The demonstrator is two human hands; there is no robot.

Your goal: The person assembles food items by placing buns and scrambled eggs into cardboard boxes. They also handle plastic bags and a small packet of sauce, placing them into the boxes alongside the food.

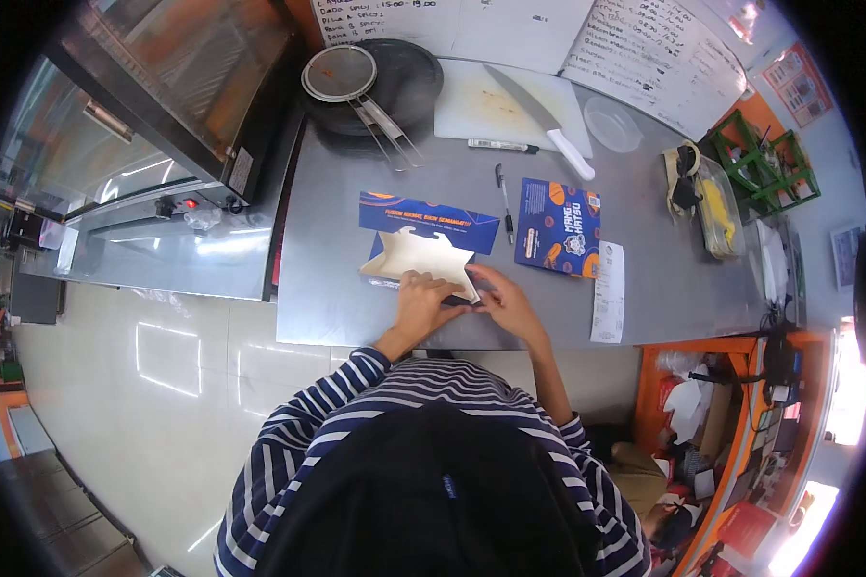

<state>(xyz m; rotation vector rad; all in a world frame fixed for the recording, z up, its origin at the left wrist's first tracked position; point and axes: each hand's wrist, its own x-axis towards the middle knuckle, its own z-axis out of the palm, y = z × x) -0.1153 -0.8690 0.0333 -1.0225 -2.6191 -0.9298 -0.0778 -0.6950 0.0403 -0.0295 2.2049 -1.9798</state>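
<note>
Cardboard box blank (421, 252), blue on the printed side and pale tan inside, lies partly folded on the steel desk (346, 288) near its front edge, directly ahead of the person. Both hands work at its near right corner. Left hand (425, 303): laid flat over the tan panel's lower edge, fingers pressing down on the card, grip closed on the fold. Right hand (506, 300): touching the same corner from the right, fingertips pinching the card's edge; thumbs of the two hands nearly meet.

Largest to smallest, surroundings:
- Glass-fronted warming cabinet (154, 125) stands at the left of the desk, a red lamp lit on its front.
- Whiteboard (510, 29) with handwriting runs along the far side.
- Round dark pan (394, 82) at the far left of the desk; a wire mesh skimmer (342, 75) rests on it, handle pointing toward the person.
- White cutting board (496, 106) beside the pan, a large knife (539, 120) lying across it, white handle to the right.
- Second flat blue box blank (558, 226), just right of the first, apart from it.
- Clear tub (717, 212) with yellow contents, far right.
- Round clear lid (613, 123) beyond the knife.
- Paper receipt (608, 293) below the second blank.
- Pen (505, 202) between the two blanks.
</note>
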